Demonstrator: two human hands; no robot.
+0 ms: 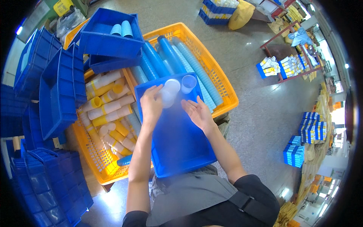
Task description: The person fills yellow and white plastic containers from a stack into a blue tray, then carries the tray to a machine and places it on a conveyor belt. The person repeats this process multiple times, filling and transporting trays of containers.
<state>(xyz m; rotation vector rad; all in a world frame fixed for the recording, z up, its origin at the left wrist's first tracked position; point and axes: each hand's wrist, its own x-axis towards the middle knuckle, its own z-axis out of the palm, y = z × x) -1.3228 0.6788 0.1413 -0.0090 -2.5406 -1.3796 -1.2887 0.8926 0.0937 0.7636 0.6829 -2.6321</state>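
Observation:
In front of me a blue plastic bin point(181, 145) rests against my apron, tilted over the edge of a yellow crate. My left hand point(151, 106) is at its far left part, fingers curled and closed against the side of a translucent white cup point(166, 97). A second whitish round cup point(173, 85) overlaps that one. To the right of them a clear bluish cup point(188, 83) stands apart at the bin's far right corner. My right hand point(199, 113) hovers over the bin's right side, palm turned inward, fingers stretched out, holding nothing.
Long stacks of blue cups point(198, 72) lie in the yellow crate point(223, 81). Another crate point(107, 170) holds yellow-and-white cup stacks point(111, 109). Blue bins point(60, 92) crowd the left; one bin point(109, 41) beyond holds two pale-blue cup stacks point(121, 29). Filled bins point(294, 151) stand far right.

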